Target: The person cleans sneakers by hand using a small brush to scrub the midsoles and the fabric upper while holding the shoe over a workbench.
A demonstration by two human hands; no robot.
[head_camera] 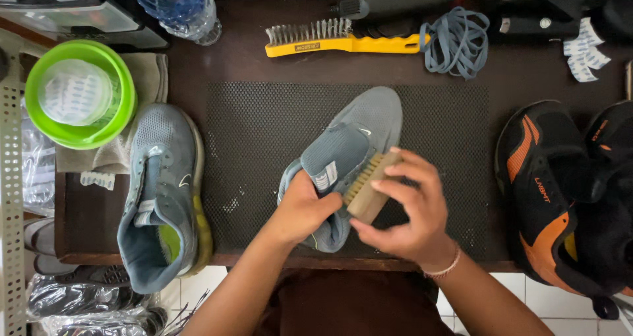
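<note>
Head view: left hand (300,207) grips the grey shoe (356,145) on the black mat (264,145) near the worktop's (527,79) front edge; right hand (412,207) is closed around a wooden brush (369,185), bristles touching the shoe's side.

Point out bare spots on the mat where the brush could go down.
Bare mat lies between the second grey shoe and the held shoe, and right of the brush toward the orange-black shoes. The back edge is crowded.
</note>
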